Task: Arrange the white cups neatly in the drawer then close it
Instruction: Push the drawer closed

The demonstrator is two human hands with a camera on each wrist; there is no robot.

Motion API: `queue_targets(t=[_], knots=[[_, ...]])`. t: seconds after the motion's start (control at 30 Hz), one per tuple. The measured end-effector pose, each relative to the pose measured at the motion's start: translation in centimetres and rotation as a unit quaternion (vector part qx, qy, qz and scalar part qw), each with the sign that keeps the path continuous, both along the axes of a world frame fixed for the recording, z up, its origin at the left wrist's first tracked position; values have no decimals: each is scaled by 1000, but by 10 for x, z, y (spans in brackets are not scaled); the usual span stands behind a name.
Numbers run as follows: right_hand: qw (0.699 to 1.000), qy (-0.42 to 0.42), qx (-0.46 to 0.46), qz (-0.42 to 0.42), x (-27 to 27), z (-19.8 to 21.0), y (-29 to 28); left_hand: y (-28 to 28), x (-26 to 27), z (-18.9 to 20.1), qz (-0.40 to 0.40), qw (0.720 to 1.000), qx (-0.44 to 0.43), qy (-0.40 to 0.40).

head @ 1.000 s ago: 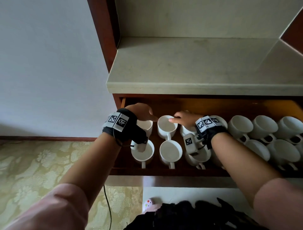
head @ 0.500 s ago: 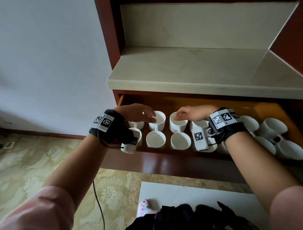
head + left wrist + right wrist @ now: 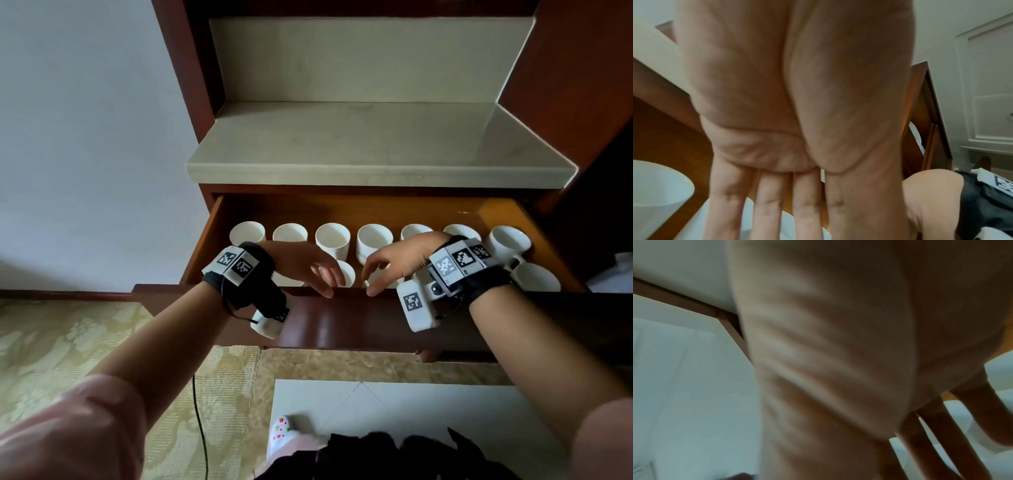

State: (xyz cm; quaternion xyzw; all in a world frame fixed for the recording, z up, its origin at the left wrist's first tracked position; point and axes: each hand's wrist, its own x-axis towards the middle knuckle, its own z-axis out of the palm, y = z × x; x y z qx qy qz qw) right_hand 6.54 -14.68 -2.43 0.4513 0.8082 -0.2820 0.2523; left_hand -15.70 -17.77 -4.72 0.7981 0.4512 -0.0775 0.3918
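Observation:
Several white cups (image 3: 332,240) stand upright in two rows inside the open wooden drawer (image 3: 370,318); the front row is mostly hidden behind my hands and the drawer front. My left hand (image 3: 310,270) hovers palm down over the front row, fingers straight, their tips at the drawer's front edge. My right hand (image 3: 388,269) hangs beside it with loosely bent fingers, tips near the same edge. Neither hand holds anything. In the left wrist view my left hand's fingers (image 3: 764,203) are stretched out over a cup (image 3: 655,188). The right wrist view is blurred, showing straight fingers (image 3: 941,426).
A pale stone counter (image 3: 359,150) overhangs the drawer, framed by dark red wood panels (image 3: 185,68). A grey wall lies to the left. Below are patterned flooring (image 3: 68,342), a white tile, a black cable (image 3: 198,421) and my slipper (image 3: 282,431).
Both hands have drawn back from the cups at the rear toward the drawer's front edge. The head view has pulled back and up, so the whole back row now shows.

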Motion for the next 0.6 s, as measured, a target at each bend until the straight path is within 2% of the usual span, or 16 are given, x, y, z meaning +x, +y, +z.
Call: queue_targets(t=[0.33,0.6], knots=[[996,81,19,18,8,-9,-8,1,11,5,-47,998,47,-10],[991,128,20,41,6,-14,-1,5,3,-2,-27,996,90,-4]])
